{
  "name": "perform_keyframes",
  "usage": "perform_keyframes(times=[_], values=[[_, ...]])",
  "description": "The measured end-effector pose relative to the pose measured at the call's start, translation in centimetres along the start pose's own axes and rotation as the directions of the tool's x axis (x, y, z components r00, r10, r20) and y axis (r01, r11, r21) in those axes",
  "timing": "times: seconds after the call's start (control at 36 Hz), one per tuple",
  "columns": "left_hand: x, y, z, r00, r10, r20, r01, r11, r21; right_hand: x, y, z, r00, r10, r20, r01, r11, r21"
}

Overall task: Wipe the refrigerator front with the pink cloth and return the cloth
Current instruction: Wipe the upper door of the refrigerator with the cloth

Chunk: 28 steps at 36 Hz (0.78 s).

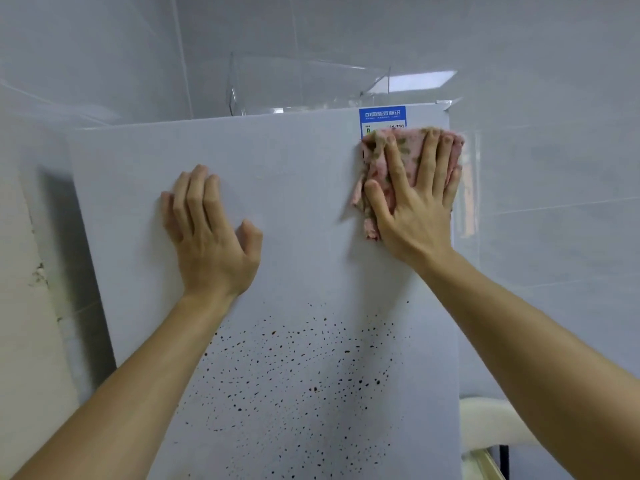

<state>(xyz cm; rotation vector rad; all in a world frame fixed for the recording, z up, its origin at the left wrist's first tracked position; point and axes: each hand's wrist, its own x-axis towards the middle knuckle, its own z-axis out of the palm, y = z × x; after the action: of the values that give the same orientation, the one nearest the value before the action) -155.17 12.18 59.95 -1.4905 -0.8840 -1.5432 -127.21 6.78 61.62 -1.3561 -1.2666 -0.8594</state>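
— Nearest, at six o'clock: dark spatter (294,375) low on the refrigerator front (294,174), not yet wiped.
— Likely to smear if dragged through carelessly?
— Probably. At nine o'clock: left hand (207,233) flat, fingers straight, bracing on the door, holding nothing.
— At two o'clock?
— Right hand (415,202), fingers spread, pressing the pink cloth (377,168) flat near the top right corner, over the lower part of the energy label (381,114).
— Could peel that label's edge with hard rubbing. Farthest, at twelve: clear plastic box (304,84) on top, liable to shift under a shove.

Bare forearms (145,368), bare hands (211,237) (415,206)
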Motion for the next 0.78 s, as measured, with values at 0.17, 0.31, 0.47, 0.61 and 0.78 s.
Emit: perform_keyframes(times=[0.17,0.31,0.47,0.61,0.78], values=[[-0.2,-0.1,0.1,1.0,0.009,-0.02,-0.009,1.0,0.004,-2.1,1.4,1.3,0.988,-0.08,-0.135,0.08,0.997,-0.003],[-0.1,-0.4,-0.1,1.0,0.007,0.013,-0.006,1.0,-0.017,-10.9,2.9,2.7,0.991,-0.08,-0.103,0.083,0.996,0.026],[-0.2,-1.2,-1.4,0.992,0.01,0.124,-0.001,0.997,-0.073,-16.4,4.3,3.2,0.995,-0.1,0.0,0.1,0.994,0.052],[-1.0,-2.6,-2.4,0.976,0.035,0.214,-0.031,0.999,-0.023,-13.8,3.8,2.6,0.996,-0.091,0.004,0.091,0.996,-0.021],[-4.4,-5.3,-3.4,0.968,-0.053,0.244,0.03,0.995,0.096,-8.0,1.4,2.2,0.995,-0.08,-0.055,0.078,0.996,-0.041]])
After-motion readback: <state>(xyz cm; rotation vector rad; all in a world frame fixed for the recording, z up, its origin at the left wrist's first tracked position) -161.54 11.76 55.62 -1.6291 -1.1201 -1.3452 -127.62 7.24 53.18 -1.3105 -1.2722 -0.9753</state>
